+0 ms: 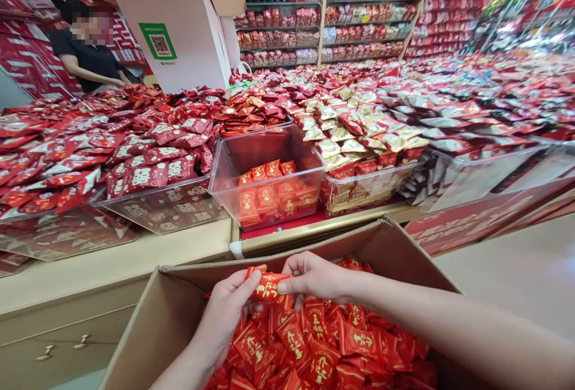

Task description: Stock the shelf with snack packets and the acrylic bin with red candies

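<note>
A red candy packet [268, 287] with gold lettering is pinched at both ends, by my left hand [227, 305] and my right hand [313, 279]. Both hands are above an open cardboard box [148, 318] that holds a heap of similar red packets [321, 360]. Just beyond the box stands a clear plastic bin [224, 168], partly filled with red packets of the same look, standing in rows.
Full bins flank the clear bin: dark red packets [148, 177] on the left, gold-and-red durian packets [354, 147] on the right. Drawers [67, 342] lie below the counter. A person [87, 45] stands behind at left, near a white box [166, 18] with a QR code.
</note>
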The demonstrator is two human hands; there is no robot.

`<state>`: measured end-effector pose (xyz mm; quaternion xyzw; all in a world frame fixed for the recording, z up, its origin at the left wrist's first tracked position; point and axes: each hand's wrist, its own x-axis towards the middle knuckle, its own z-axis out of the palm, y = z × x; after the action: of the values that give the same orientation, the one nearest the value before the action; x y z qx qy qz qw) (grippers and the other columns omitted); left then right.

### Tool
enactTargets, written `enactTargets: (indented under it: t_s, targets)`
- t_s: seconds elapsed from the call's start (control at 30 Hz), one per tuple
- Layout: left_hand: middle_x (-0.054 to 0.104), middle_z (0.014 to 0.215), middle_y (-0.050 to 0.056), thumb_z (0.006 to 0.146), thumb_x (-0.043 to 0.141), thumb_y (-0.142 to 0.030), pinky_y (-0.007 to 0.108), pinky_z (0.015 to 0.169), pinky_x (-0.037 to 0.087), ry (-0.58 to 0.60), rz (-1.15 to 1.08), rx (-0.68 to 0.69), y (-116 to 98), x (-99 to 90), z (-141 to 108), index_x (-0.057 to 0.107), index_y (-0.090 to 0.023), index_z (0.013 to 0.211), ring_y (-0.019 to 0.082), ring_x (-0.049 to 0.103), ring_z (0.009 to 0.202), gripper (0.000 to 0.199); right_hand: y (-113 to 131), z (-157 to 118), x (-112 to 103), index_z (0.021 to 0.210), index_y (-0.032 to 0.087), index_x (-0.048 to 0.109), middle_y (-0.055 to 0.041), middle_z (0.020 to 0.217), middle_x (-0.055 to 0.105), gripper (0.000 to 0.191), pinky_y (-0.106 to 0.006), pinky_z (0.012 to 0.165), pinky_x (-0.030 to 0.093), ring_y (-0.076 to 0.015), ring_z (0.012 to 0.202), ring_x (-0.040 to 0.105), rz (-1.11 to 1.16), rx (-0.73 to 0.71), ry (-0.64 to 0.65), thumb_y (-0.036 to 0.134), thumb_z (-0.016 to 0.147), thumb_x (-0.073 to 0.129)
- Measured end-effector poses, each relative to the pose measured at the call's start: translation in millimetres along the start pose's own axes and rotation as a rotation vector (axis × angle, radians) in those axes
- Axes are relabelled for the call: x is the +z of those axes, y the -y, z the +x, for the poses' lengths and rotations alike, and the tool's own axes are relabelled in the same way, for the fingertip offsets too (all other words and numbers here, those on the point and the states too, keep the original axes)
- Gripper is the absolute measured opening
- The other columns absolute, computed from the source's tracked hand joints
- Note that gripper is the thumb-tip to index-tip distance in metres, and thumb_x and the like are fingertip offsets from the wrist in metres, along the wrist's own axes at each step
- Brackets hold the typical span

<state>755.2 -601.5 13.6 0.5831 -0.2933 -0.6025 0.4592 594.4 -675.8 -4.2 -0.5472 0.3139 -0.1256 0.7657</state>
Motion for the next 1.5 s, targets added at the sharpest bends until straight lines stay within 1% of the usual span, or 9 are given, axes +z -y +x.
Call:
enactTargets:
  t_s: [0.2, 0.5, 0.7, 0.93, 1.07, 1.2, 1.3, 1.4, 1.5]
  targets:
    - [0.062, 0.059, 0.001, 0.062, 0.067, -0.041, 0.020, 0.047, 0.039, 0.117, 0.216, 0.065, -4, -4.0, -1, 0.068, -0.013, 0.088, 0.010, 0.050, 0.052, 0.037, 16, -11, -3, 0.067, 0.013, 0.052, 0.0035, 0.051, 0.050, 0.038, -0.016, 0.039, 0.032, -0.0054, 0.042, 0.044, -0.385, -0.069, 0.002, 0.047, 0.060, 0.067]
    - [0.066, 0.066, 0.002, 0.064, 0.068, -0.035, 0.018, 0.050, 0.040, 0.096, -0.205, 0.055, -10, 11.7, -13, 0.069, -0.016, 0.084, 0.009, 0.052, 0.057, 0.028, 25, -14, 4, 0.064, 0.013, 0.046, 0.0053, 0.051, 0.043, 0.040, -0.016, 0.043, 0.028, -0.0036, 0.047, 0.035, -0.273, -0.318, -0.169, 0.050, 0.064, 0.063]
    - [0.069, 0.076, 0.002, 0.063, 0.070, -0.032, 0.019, 0.054, 0.047, -0.011, -0.334, -0.057, -7, 12.1, -12, 0.067, -0.018, 0.083, 0.013, 0.062, 0.065, 0.024, 24, -8, 3, 0.071, 0.014, 0.047, 0.0029, 0.055, 0.053, 0.047, -0.021, 0.044, 0.041, -0.0091, 0.046, 0.051, -0.067, -0.159, -0.130, 0.054, 0.057, 0.066]
    - [0.070, 0.078, 0.005, 0.068, 0.066, -0.030, 0.022, 0.057, 0.051, -0.014, -0.345, -0.069, -8, 14.1, -10, 0.063, -0.016, 0.093, 0.016, 0.065, 0.068, 0.029, 27, -4, 2, 0.067, 0.012, 0.050, 0.0015, 0.056, 0.055, 0.047, -0.021, 0.046, 0.041, -0.0068, 0.044, 0.048, -0.007, -0.188, -0.174, 0.052, 0.053, 0.069]
    - [0.070, 0.083, 0.007, 0.072, 0.060, -0.037, 0.023, 0.058, 0.049, -0.007, -0.336, -0.053, -7, 11.0, -12, 0.059, -0.015, 0.096, 0.017, 0.065, 0.070, 0.032, 35, -16, 6, 0.067, 0.013, 0.050, 0.0019, 0.057, 0.051, 0.034, -0.021, 0.050, 0.039, -0.0072, 0.050, 0.046, -0.255, -0.275, -0.174, 0.043, 0.063, 0.065]
    - [0.069, 0.078, 0.008, 0.077, 0.048, -0.049, 0.024, 0.059, 0.046, 0.065, -0.317, -0.050, -1, 1.3, -11, 0.057, -0.013, 0.093, 0.015, 0.063, 0.065, 0.040, 84, -45, 14, 0.074, 0.016, 0.055, -0.0016, 0.069, 0.057, 0.014, -0.021, 0.059, 0.038, -0.0097, 0.063, 0.049, -0.908, -0.742, -0.418, 0.028, 0.080, 0.051]
    - [0.068, 0.070, 0.005, 0.076, 0.049, -0.049, 0.021, 0.057, 0.043, 0.077, -0.221, -0.062, 4, -2.8, -9, 0.057, -0.013, 0.093, 0.011, 0.060, 0.058, 0.040, 142, -49, 18, 0.087, 0.016, 0.056, -0.0040, 0.088, 0.060, 0.014, -0.021, 0.071, 0.038, -0.0119, 0.080, 0.052, -1.095, -1.020, -0.628, 0.022, 0.083, 0.045]
    - [0.066, 0.064, 0.002, 0.072, 0.053, -0.049, 0.019, 0.052, 0.039, 0.066, -0.129, -0.067, 9, -0.7, -6, 0.057, -0.014, 0.087, 0.009, 0.057, 0.052, 0.038, 191, -26, 18, 0.091, 0.013, 0.056, -0.0039, 0.086, 0.059, 0.016, -0.023, 0.071, 0.036, -0.0134, 0.080, 0.052, -1.294, -0.927, -0.687, 0.018, 0.082, 0.044]
    - [0.065, 0.061, 0.002, 0.069, 0.055, -0.053, 0.019, 0.050, 0.036, 0.093, -0.037, -0.082, 14, 2.4, -5, 0.056, -0.014, 0.083, 0.009, 0.055, 0.050, 0.041, 215, 14, 14, 0.088, 0.013, 0.058, -0.0027, 0.080, 0.059, 0.014, -0.021, 0.065, 0.035, -0.0119, 0.072, 0.050, -1.509, -0.694, -0.458, 0.015, 0.077, 0.050]
